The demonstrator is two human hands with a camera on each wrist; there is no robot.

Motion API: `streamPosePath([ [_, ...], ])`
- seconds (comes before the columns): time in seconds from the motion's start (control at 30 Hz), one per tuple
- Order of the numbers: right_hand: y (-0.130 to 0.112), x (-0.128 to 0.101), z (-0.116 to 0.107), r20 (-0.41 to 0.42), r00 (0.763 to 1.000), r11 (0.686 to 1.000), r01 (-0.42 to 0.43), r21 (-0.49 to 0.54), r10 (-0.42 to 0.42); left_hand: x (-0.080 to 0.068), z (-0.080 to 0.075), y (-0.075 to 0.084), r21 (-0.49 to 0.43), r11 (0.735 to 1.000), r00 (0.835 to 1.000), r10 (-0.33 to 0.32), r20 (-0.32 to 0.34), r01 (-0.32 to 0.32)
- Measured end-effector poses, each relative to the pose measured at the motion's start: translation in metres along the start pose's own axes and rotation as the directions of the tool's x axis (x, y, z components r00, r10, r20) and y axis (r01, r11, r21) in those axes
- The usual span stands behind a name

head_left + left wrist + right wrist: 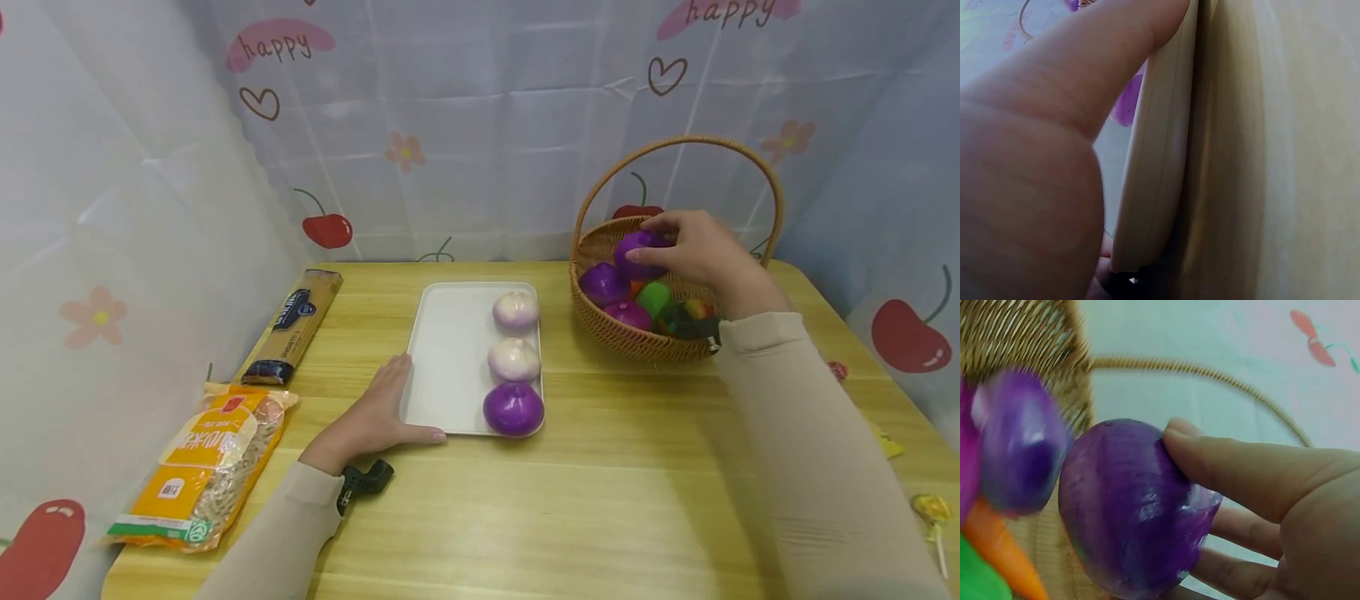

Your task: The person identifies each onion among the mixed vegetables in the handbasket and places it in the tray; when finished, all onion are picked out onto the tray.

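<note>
Purple onion point(1135, 506) could slip: glossy skin
Your right hand point(697, 246) grasps it; your left hand point(381, 414), fingers point(396, 375) uncurled, touches the tray point(450, 358).

Near the tabletop's point(600, 500) far edge, the basket's point(611, 329) handle point(686, 140) is obstructing you; an open gap is separating basket from tray point(453, 358).

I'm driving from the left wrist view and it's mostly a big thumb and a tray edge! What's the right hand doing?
Observer: The right hand holds a purple onion in or just over the basket; I can't tell which.
Operator: Ooh! What's on the tray?
Observer: Two pale round vegetables and a purple one, in a row along its right side.
Operator: And left of it?
Observer: A spaghetti packet lies there on the table.
</note>
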State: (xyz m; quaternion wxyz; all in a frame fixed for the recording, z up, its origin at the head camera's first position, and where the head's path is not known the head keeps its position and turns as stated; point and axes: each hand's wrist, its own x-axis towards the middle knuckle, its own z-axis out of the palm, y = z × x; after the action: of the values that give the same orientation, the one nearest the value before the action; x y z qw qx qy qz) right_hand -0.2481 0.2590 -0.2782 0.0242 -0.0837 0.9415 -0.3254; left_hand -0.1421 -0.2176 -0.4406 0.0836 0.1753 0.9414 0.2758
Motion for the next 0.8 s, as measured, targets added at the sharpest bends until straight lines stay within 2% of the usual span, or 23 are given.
streamPosePath([
  [0.23,-0.037,-0.011,0.011,-0.027,0.999,0.998,0.046,0.043,-0.045,0.0,0.0,0.001,-0.005,1.0,1.0,-0.011,0.003,0.011],
  [0.4,-0.061,-0.02,0.027,-0.029,0.989,0.989,0.144,0.043,-0.143,0.001,0.0,0.001,-0.003,1.0,1.0,-0.002,0.004,0.002],
  [0.6,-0.086,-0.027,0.063,-0.002,0.952,0.951,0.306,0.048,-0.306,0.002,0.0,0.0,0.003,1.0,1.0,0.006,0.001,-0.006],
  [0.8,-0.11,-0.029,0.108,0.094,0.903,0.905,0.407,0.126,-0.419,0.002,0.0,-0.001,0.012,1.0,1.0,-0.012,0.01,0.012],
])
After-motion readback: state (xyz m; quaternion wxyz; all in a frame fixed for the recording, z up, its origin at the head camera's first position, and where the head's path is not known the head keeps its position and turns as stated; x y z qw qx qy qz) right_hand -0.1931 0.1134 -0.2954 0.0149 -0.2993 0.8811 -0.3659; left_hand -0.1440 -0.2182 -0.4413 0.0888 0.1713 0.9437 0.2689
